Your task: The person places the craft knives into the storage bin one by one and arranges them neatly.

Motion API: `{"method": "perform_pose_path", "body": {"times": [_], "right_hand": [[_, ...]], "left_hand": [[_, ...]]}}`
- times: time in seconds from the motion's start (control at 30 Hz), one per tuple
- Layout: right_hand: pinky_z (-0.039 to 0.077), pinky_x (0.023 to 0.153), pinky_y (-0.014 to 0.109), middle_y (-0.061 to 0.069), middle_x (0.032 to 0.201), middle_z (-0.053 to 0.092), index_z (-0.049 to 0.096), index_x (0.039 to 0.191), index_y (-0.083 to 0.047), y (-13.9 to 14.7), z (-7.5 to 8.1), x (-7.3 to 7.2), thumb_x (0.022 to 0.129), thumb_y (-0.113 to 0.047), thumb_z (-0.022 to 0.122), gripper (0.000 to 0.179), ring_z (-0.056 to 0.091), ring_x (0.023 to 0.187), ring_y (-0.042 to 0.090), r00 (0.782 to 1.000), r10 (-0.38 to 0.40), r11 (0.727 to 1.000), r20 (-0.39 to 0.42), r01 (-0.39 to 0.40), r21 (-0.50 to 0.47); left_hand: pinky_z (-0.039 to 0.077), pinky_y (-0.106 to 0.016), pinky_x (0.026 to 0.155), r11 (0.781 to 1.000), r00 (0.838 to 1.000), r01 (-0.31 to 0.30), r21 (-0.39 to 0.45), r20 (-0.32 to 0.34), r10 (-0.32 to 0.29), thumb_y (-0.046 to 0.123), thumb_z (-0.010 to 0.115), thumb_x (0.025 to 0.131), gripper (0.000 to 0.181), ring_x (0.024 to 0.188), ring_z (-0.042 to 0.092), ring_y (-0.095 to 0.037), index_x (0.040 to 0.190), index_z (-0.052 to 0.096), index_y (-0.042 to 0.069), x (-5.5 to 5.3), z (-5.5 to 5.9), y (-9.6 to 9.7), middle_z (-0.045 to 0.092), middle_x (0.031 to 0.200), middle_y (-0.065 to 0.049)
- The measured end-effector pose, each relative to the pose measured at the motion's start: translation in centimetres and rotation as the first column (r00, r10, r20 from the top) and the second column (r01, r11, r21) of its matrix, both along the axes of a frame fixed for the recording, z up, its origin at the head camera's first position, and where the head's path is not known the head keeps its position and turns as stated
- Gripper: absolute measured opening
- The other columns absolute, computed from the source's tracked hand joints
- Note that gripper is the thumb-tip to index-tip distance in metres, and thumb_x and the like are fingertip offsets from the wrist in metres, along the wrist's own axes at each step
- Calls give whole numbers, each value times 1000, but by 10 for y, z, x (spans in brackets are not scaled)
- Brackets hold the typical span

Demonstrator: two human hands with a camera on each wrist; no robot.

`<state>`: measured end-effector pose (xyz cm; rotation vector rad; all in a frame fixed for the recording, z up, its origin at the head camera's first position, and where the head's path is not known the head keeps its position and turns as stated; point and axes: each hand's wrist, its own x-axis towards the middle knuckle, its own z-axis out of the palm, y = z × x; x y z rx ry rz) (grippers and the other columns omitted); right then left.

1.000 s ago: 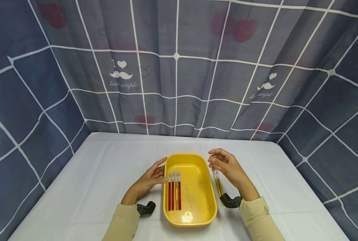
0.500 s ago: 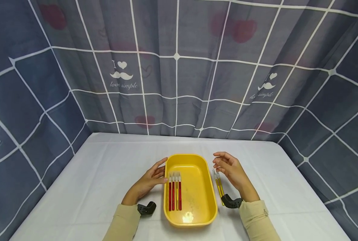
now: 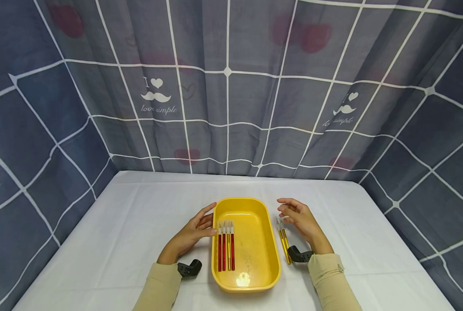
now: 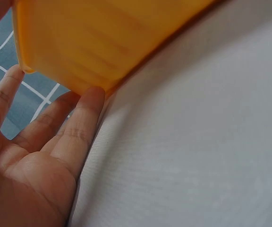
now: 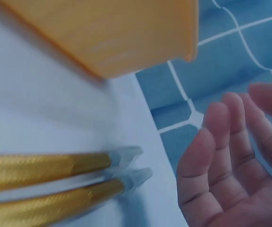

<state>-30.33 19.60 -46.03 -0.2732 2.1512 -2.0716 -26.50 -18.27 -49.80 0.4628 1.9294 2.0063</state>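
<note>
Beside the right hand (image 3: 306, 221), loosely bent and holding nothing, two pale-tipped gold sticks (image 3: 285, 247) are laid. Farther off, the yellow tray (image 3: 256, 246) is touched by the spread left hand (image 3: 190, 235), presumably for steadying; four sticks (image 3: 224, 252) are lined up inside.

A grey-blue curtain (image 3: 204, 99) is rising behind the far edge of the table (image 3: 149, 207), turning near both far corners and running on beside the left and right edges. White lines (image 3: 227, 71) are crossing it in a wavy grid. Beyond the far edge, moustache prints (image 3: 156, 96) with lettering (image 3: 159, 109) are showing toward either corner, and faded red shapes (image 3: 315, 39) are dotting the folds. White cloth (image 4: 197, 142) is covering the table, creasing faintly, and looking brighter than the curtain
</note>
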Motion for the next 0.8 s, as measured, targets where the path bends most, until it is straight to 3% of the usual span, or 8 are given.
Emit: {"method": "perform_pose_path", "body": {"times": [0.17,0.47,0.8], "right_hand": [[58,74,26,3,101,68,52,142,19,3,-4,-2,105,-2,63,43,66,88,15,1000,-16,997,13,15,75],[53,61,25,10,102,64,53,147,14,11,-16,-5,105,-3,64,47,59,75,16,998,57,970,32,-63,235],[49,60,25,6,98,63,53,146,15,19,-22,-6,99,-1,71,53,54,74,17,996,86,932,32,-92,351]], "left_hand": [[38,-46,123,1000,1000,-5,-9,-3,5,5,74,100,91,154,38,-48,174,20,11,0,0,0,33,170,-31],[33,-51,126,1000,1000,-13,-14,-6,13,6,74,100,91,154,39,-46,174,22,13,-1,-1,0,34,169,-30],[39,-47,123,1000,1000,-12,-11,9,12,6,74,100,92,155,38,-47,174,21,13,0,0,0,32,171,-30]]}}
